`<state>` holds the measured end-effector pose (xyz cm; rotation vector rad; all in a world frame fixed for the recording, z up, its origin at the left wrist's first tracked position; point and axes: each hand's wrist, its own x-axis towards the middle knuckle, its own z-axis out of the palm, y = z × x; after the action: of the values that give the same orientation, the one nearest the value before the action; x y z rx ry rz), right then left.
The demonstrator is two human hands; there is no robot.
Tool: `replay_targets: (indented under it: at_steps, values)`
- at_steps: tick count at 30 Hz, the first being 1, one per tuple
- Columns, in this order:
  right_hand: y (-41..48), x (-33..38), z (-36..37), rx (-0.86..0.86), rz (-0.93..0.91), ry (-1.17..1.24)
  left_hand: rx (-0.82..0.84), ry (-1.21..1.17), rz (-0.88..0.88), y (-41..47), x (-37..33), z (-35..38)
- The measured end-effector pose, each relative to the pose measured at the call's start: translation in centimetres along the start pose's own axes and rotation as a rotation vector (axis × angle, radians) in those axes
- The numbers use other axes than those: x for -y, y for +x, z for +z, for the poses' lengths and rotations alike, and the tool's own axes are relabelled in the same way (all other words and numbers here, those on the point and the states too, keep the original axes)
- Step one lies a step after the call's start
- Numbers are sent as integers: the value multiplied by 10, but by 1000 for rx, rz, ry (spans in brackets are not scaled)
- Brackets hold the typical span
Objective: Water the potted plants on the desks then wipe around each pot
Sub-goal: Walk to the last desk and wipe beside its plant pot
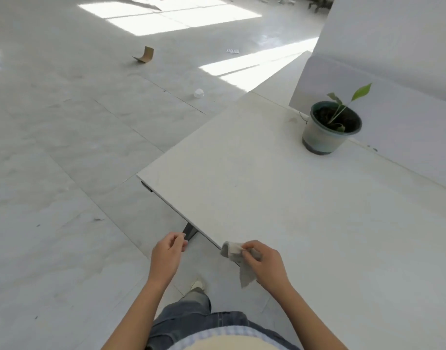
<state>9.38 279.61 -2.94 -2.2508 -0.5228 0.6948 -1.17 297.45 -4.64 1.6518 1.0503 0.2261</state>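
No text, label or number can be read anywhere. A small white scrap point(232, 51) on the floor point(65, 147) may carry print, but it is too blurred to tell.

The person wears blue jeans point(191, 317), a checked blue-and-white shirt hem point(216, 334) and a pale pointed shoe point(197, 285); forearms unsleeved.

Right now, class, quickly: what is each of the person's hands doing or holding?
Left hand: loosely curled, holding nothing visible.
Right hand: closed on a grey cloth at the desk edge.
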Motion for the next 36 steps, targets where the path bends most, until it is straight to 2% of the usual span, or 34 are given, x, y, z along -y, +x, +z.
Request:
replay_targets:
  at_steps: [4, 7, 11, 15, 21, 26, 29, 33, 36]
  values:
    - [20, 21, 12, -78, 78, 65, 100, 36, 23, 48, -18, -11]
    - [24, 25, 10, -224, 193, 169, 162, 75, 60, 67, -26, -5]
    - [23, 16, -6, -475, 322, 276, 235, 171, 243, 90, -48, 16]
    - [28, -1, -32, -672, 416, 334, 259, 419, 455, 132, -76, 57]
    - [58, -17, -93, -888, 440, 309, 229, 756, 517, 191, -112, 112]
    - [111, -40, -172, -1091, 348, 96, 191, 886, 528, 224, -121, 132]
    - [157, -63, -212, -1002, 357, -87, 199, 960, 480, 233, -115, 138]
    - [215, -102, -235, -618, 431, -257, 187, 1024, 476, 239, -107, 147]
    - [243, -124, -233, -437, 526, -358, 175, 1033, 483, 241, -107, 152]
